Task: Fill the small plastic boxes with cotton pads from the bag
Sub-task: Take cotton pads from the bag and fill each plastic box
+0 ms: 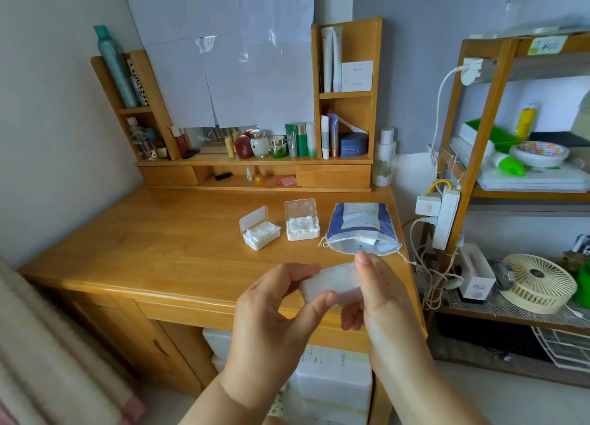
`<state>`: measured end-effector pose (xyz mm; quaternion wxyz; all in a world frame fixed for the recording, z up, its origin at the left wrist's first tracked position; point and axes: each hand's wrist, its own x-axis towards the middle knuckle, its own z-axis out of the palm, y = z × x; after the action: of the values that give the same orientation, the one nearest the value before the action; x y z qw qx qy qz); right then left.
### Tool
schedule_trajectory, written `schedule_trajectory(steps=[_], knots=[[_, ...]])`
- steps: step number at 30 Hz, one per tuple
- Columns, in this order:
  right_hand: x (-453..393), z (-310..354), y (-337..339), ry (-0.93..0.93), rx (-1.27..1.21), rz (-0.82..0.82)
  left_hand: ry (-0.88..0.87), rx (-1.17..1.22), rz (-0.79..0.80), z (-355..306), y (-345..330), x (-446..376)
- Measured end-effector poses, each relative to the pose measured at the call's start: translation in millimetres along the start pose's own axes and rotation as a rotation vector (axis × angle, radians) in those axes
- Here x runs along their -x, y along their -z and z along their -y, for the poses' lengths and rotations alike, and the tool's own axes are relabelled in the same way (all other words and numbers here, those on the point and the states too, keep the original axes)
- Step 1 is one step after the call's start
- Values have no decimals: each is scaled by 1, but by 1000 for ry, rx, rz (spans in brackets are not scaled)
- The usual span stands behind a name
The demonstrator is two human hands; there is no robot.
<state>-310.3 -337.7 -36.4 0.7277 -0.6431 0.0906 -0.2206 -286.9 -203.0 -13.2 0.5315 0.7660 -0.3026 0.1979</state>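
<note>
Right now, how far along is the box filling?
Done, by the look of it: two small boxes sit lid-open on the desk, both showing white pads to the rim. In hand: a third clear box, blurred, contents unclear, held between left hand and right hand. Left: fill it from the bag, mouth open; close lids.

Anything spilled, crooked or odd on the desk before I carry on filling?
Nothing spilled. The two boxes stand open, lids up, filled with pads; the left one sits askew. The bag lies flat, mouth open. Both hands hold a blurred clear box.
</note>
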Motion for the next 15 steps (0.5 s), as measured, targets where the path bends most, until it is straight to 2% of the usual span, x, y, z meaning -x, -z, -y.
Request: schedule_trajectory(steps=[2,7,11,15], knots=[[-1,-1,-1,-6,-39,10,45,70,8,0,1,0],[-2,0,0,76,-158,155,348,587,222,-6,5,2],[-1,4,-3,155,-106,183,437,839,125,-13,-5,7],[4,6,-3,226,-24,175,472,887,16,-18,-10,7]])
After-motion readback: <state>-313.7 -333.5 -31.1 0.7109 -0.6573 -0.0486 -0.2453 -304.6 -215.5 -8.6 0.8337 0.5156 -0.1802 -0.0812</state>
